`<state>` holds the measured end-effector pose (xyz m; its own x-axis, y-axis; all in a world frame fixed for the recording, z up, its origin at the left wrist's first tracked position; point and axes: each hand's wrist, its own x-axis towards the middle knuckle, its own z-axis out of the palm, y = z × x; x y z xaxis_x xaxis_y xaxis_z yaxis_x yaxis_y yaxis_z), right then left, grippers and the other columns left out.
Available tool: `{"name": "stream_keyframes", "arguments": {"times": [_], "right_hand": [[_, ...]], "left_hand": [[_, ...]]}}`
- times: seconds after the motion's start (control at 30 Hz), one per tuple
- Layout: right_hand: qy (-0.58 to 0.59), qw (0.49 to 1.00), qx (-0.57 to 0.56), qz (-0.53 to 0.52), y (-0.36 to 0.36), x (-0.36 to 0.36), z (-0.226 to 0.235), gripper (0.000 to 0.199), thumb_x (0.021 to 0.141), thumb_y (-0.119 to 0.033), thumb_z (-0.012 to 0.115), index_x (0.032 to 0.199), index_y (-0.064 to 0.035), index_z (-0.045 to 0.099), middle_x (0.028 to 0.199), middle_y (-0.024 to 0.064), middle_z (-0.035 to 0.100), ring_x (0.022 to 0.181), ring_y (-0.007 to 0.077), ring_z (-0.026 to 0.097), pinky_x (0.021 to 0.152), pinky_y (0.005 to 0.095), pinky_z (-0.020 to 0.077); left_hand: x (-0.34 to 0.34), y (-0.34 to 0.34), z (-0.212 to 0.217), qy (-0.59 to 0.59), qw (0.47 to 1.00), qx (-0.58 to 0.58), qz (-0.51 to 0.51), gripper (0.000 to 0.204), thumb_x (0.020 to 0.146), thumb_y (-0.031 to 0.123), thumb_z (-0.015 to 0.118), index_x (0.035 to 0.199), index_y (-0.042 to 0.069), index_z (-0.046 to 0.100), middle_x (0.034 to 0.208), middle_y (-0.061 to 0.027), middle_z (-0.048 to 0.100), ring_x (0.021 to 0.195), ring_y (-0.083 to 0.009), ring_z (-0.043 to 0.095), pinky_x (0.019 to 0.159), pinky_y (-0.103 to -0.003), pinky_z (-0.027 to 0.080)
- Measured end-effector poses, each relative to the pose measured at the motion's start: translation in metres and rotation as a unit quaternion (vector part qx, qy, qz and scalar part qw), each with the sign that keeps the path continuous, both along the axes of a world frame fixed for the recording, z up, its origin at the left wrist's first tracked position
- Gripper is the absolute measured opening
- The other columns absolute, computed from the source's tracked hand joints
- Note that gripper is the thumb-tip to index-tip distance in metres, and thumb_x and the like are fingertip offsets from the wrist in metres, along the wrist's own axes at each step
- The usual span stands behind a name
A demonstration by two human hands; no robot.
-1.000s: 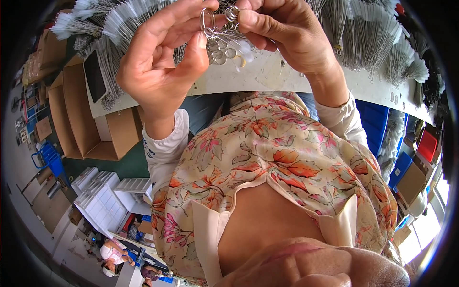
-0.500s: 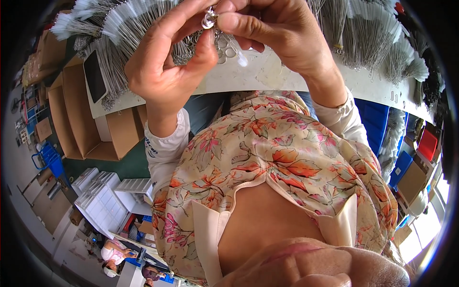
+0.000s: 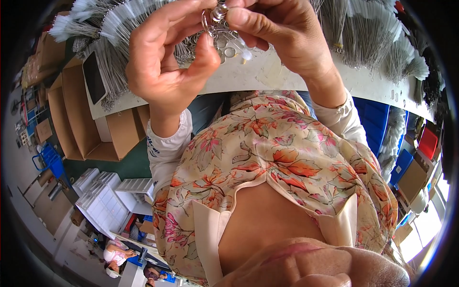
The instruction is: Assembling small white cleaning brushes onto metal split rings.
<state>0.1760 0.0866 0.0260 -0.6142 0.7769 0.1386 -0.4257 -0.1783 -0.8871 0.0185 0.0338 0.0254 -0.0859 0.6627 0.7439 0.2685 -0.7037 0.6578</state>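
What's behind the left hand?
Wire bundles with whitish ends and some metal rings show around the left hand, on the table; whatever lies directly behind it is covered.

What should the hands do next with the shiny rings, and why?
Perhaps the right hand should ease its small rings toward the larger ring, because the left hand holds that ring upright, close beside them.
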Motion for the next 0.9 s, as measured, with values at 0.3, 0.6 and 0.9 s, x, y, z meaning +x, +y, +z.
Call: {"name": "stream_keyframes", "arguments": {"times": [0.3, 0.6, 0.9], "right_hand": [[-0.017, 1.000, 0.000, 0.007, -0.001, 0.000, 0.000, 0.015, 0.086, -0.015, 0.063, 0.092, -0.0012, 0.062, 0.078, 0.0003, 0.062, 0.061, 0.0032, 0.051, 0.053, 0.0164, 0.0403], [-0.020, 0.999, 0.029, 0.003, -0.004, 0.000, -0.002, 0.013, 0.085, -0.012, 0.063, 0.092, -0.0007, 0.061, 0.079, 0.0006, 0.062, 0.062, 0.0036, 0.052, 0.054, 0.0172, 0.0418], [-0.006, 1.000, 0.013, -0.002, -0.005, 0.000, 0.011, 0.014, 0.085, -0.012, 0.063, 0.093, -0.0003, 0.062, 0.078, 0.0007, 0.062, 0.063, 0.0036, 0.052, 0.054, 0.0174, 0.0422]], "left_hand": [[-0.002, -0.005, 0.003, -0.026, 0.997, -0.068, -0.015, 0.026, 0.077, -0.014, 0.054, 0.103, -0.012, 0.052, 0.103, -0.0272, 0.060, 0.093, -0.0257, 0.063, 0.084, -0.032, 0.052], [-0.010, -0.010, 0.009, 0.001, 0.995, -0.094, -0.022, 0.026, 0.074, -0.013, 0.056, 0.100, -0.010, 0.053, 0.101, -0.0263, 0.061, 0.091, -0.0236, 0.064, 0.081, -0.031, 0.052], [0.004, -0.007, 0.020, 0.082, 0.996, -0.026, 0.036, 0.047, 0.073, -0.014, 0.059, 0.116, -0.010, 0.040, 0.099, -0.0284, 0.061, 0.088, -0.0250, 0.064, 0.076, -0.030, 0.053]]}}
